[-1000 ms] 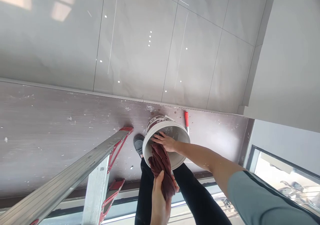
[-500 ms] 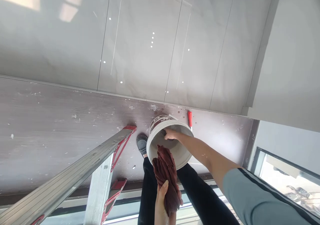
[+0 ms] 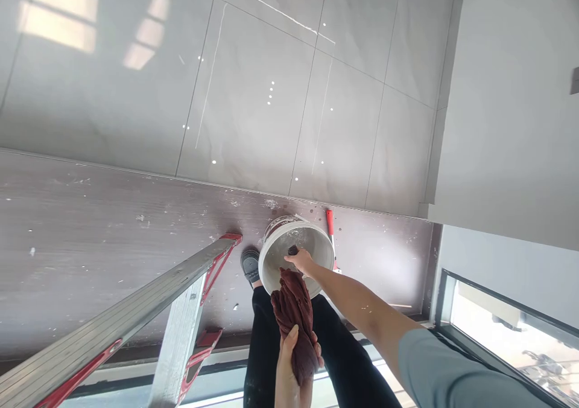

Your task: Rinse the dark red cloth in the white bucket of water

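A bunched, dark maroon cloth (image 3: 294,311) is gripped in my left hand (image 3: 288,353), its upper folds hanging over the near rim of a white bucket (image 3: 263,269). My right hand (image 3: 302,261) reaches into the bucket's opening with the fingers closed. A small dark lump (image 3: 293,250) shows at those fingers; what it is I cannot make out. The inside of the bucket looks greyish, with pale residue on its wall.
An aluminium ladder (image 3: 136,299) with red fittings stands on the left. Right of the bucket lies a red-handled tool (image 3: 330,222). My shoe (image 3: 250,264) is beside the bucket on the stained brown floor (image 3: 113,233). Grey tiles (image 3: 253,112) extend beyond, and a window (image 3: 502,317) is at right.
My right hand has shifted within the bucket's opening, and the dark lump at its fingers shows more clearly. The cloth stays in my left hand. The camera view has tilted slightly.
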